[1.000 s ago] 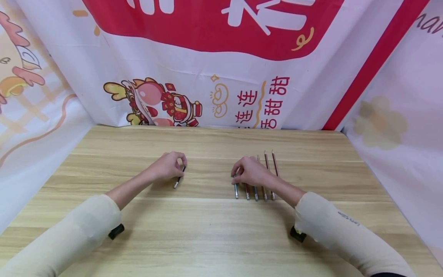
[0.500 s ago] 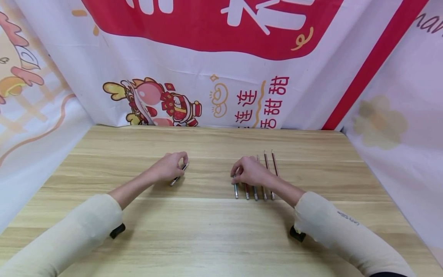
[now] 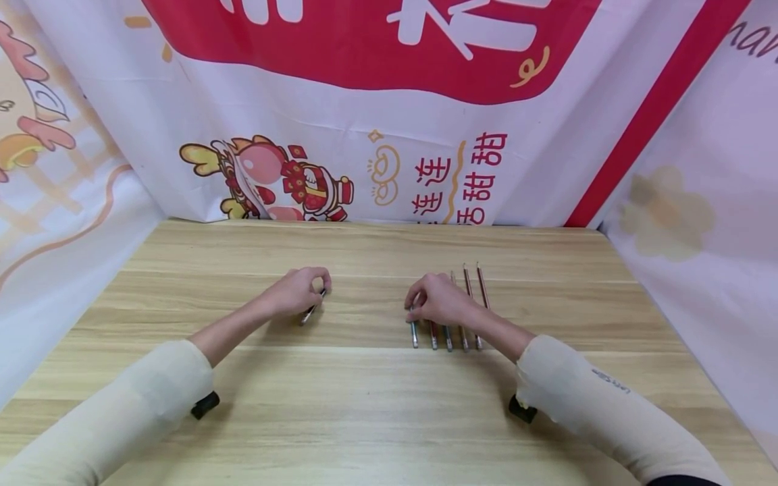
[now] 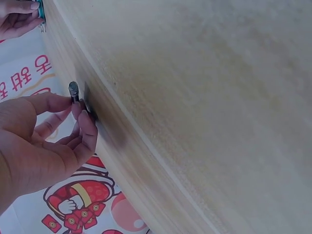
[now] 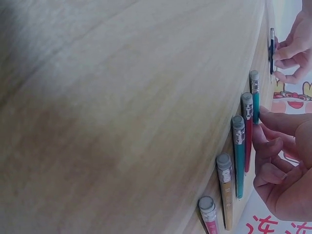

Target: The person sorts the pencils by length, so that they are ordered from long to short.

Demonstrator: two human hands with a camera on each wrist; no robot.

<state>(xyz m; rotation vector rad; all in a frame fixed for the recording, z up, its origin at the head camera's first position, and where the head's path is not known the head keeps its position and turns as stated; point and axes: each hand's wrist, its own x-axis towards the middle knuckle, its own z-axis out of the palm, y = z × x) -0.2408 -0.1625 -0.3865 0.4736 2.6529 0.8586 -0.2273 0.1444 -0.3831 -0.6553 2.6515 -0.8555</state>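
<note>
My left hand (image 3: 298,291) pinches a dark pencil (image 3: 311,313) between thumb and fingers at the left of the table. In the left wrist view the pencil's eraser end (image 4: 73,89) points up from the fingertips; the rest is largely hidden. My right hand (image 3: 442,298) pinches a green pencil (image 5: 256,103), the leftmost of a row, with its eraser end towards me. Beside it lie a red pencil (image 5: 248,131), a teal pencil (image 5: 239,163), a yellowish pencil (image 5: 226,200) and a pink-red one (image 5: 209,220). My right hand and forearm partly cover the row in the head view.
The wood-grain table (image 3: 371,412) spans the space before me. A printed white and red cloth (image 3: 365,108) hangs along its back edge, and more cloth (image 3: 687,155) closes off both sides. A dark wrist device (image 3: 205,405) shows under my left sleeve.
The dark pencil has turned in my left fingers, its eraser end shifting slightly left and away from me, with a small swing back since half a second ago. My right hand stays put.
</note>
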